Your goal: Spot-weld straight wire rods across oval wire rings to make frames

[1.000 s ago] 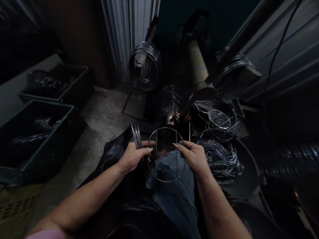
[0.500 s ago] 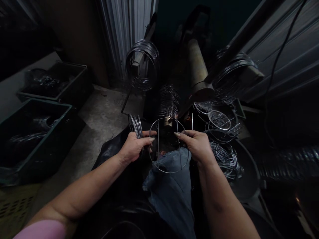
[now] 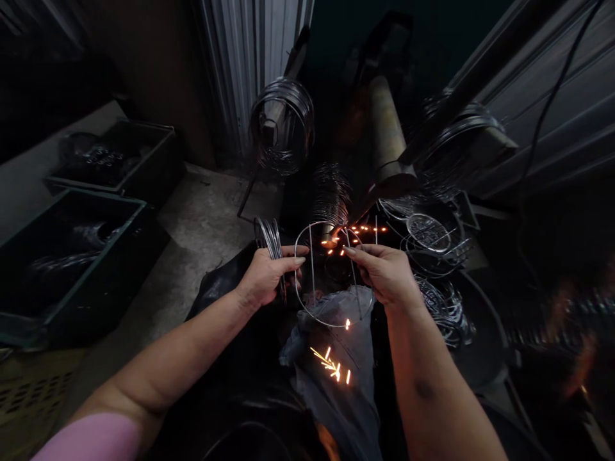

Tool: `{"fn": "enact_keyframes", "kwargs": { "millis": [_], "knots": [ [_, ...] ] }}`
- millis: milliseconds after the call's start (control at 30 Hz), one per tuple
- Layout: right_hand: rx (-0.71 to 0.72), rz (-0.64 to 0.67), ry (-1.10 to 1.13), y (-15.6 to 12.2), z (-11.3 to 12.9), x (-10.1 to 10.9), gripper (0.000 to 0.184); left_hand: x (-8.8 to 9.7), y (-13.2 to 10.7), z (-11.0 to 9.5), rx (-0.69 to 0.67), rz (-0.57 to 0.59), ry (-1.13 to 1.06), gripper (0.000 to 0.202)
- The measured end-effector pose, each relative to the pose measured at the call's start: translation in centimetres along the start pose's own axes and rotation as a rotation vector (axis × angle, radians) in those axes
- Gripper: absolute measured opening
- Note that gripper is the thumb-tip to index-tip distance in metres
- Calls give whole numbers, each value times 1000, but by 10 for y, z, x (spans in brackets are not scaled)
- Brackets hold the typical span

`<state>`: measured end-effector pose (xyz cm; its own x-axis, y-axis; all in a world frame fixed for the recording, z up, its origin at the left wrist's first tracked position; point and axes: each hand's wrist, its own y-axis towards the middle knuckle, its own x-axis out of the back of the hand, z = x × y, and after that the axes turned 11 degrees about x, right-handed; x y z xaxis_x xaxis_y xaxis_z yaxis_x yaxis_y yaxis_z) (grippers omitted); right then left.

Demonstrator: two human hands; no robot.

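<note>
My left hand (image 3: pixel 262 278) is closed, with a bundle of thin metal wire rings (image 3: pixel 273 238) hooked over it. Its thumb and forefinger also reach the left edge of a single wire ring (image 3: pixel 327 324) with straight wire rods (image 3: pixel 312 266) across it. On the other side, my right hand (image 3: pixel 388 274) pinches this ring frame near its right rod. The top of the ring meets the tip of a dark metal arm, where orange sparks (image 3: pixel 355 241) fly out. More sparks fall in front of a blue-grey cloth (image 3: pixel 336 410) below the ring.
Wire rings hang on a post (image 3: pixel 282 128) behind and on a horizontal bar (image 3: pixel 331 192) ahead. A thick machine cylinder (image 3: pixel 387 121) stands above right. Wire pieces (image 3: pixel 444 310) pile up at right. Green-edged bins (image 3: pixel 72 198) stand at left, above a yellow crate (image 3: pixel 33 390).
Bright sparks have appeared at the top of the ring and over the cloth. Both hands keep their grip in almost the same place; the whole view has shifted slightly.
</note>
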<state>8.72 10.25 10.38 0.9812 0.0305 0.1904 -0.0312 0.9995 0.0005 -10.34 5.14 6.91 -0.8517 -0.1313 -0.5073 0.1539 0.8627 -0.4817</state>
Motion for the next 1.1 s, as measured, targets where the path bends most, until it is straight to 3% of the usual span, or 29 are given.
{"fn": "enact_keyframes", "kwargs": {
  "millis": [167, 267, 433, 900, 1100],
  "knots": [
    [-49, -71, 47, -15, -7, 5, 33, -3, 4, 6, 39, 21, 26, 32],
    [-109, -177, 84, -25, -9, 13, 35, -11, 7, 8, 68, 67, 42, 30],
    [-91, -280, 91, -26, -7, 26, 36, -28, 16, 4, 75, 100, 54, 27],
    [-55, -331, 50, -20, -12, 40, 37, -43, 26, 1, 58, 112, 101, 25],
    [-23, -213, 110, -27, -13, 37, 37, -32, 21, 3, 64, 77, 37, 35]
  ]
}}
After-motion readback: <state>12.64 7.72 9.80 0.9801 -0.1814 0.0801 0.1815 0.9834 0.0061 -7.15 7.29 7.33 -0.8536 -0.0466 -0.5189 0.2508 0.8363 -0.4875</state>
